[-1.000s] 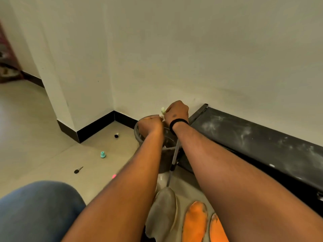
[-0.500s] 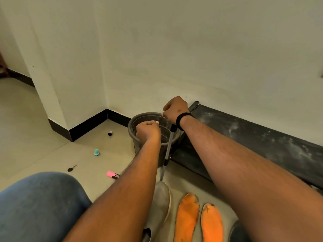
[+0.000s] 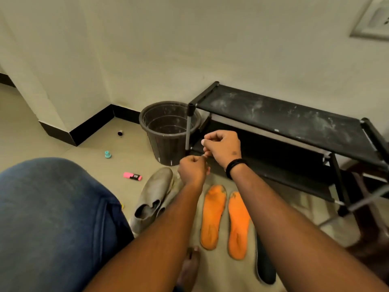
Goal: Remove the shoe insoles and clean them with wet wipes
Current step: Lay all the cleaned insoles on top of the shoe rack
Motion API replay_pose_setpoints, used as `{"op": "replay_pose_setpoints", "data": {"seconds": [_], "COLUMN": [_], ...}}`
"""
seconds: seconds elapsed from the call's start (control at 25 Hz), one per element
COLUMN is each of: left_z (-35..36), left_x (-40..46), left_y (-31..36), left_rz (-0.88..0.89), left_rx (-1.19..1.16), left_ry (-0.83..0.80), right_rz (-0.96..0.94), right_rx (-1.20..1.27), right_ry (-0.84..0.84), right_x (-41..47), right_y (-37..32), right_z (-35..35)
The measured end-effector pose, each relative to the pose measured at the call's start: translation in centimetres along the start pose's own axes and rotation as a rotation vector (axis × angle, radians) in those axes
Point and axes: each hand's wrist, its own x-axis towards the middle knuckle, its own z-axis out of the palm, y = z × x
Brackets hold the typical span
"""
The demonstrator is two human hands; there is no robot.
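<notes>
Dark bucket (image 3: 168,131) beside dusty black rack (image 3: 280,116); pink, perhaps highlighter (image 3: 132,176), on floor.

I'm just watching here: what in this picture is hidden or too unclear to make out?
Head view:
- What the left hand and right hand pinch between them: only a pale sliver shows, covered by curled fingers.
- Bin contents: the bottom looks dim; empty or not, unclear.
- The dark shoe: mostly hidden by the right forearm.
- Wall plate: cut off by the top right edge.
</notes>
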Motion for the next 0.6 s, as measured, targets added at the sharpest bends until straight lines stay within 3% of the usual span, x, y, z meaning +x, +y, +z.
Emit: {"op": "replay_pose_setpoints", "data": {"seconds": [0.16, 0.28, 0.44, 0.6], "left_z": [2.3, 2.3, 5.1, 5.3], "left_x": [0.1, -4.4, -4.3, -4.4], "left_y": [-10.9, -9.5, -11.8, -17.5], "left_rz": [-0.205, -0.207, -0.09, -0.05], "left_rx": [0.323, 0.435, 0.592, 0.904], "left_ry": [-0.21, -0.33, -0.286, -0.163], "right_rz": [0.238, 0.412, 0.627, 0.69], "right_rx": [-0.057, -0.152, -0.247, -0.505], "right_ry": [0.072, 0.094, 0.118, 0.096], "right_x": [-2.5, -4.8, -7.3, -8.0], "right_y": [8.1, 14.8, 22.7, 26.0], "right_z": [-2.6, -4.0, -6.4, -7.8]}}
